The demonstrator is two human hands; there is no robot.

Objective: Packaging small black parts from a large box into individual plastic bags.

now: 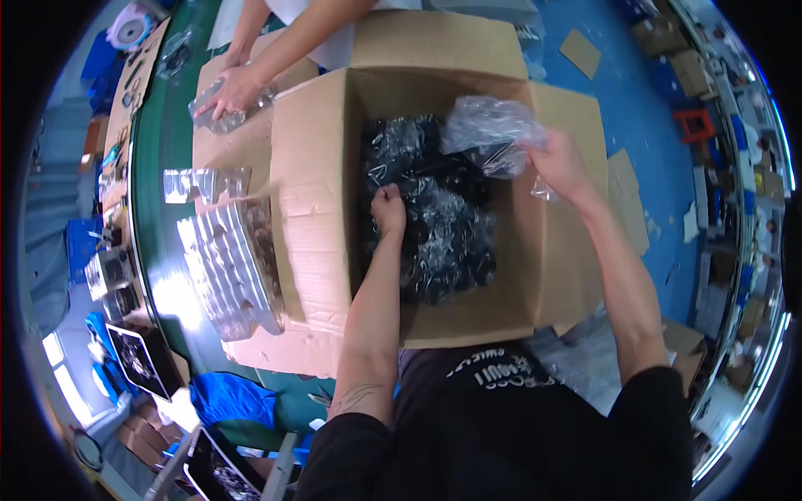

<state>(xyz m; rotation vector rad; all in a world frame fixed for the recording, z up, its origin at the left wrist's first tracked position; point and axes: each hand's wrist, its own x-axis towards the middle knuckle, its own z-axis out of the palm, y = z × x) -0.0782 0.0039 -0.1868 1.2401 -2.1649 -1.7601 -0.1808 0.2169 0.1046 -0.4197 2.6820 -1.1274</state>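
A large open cardboard box (511,242) stands in front of me. Inside it lie several dark items wrapped in clear plastic (443,225). My right hand (558,165) is closed on a crumpled clear plastic bag (493,125), held up over the box's far right part. Whether anything is inside that bag I cannot tell. Over the wrapped items, toward the box's left side, my left hand (389,209) is closed with its fingers curled. What it grips, if anything, does not show clearly.
Across the box, another person's hands (238,88) hold a clear plastic piece (221,117). Stacked clear moulded trays (230,267) lie left of the box beside the green table (171,250). Clear plastic sheeting (572,355) lies at my right. A red stool (695,125) stands farther off.
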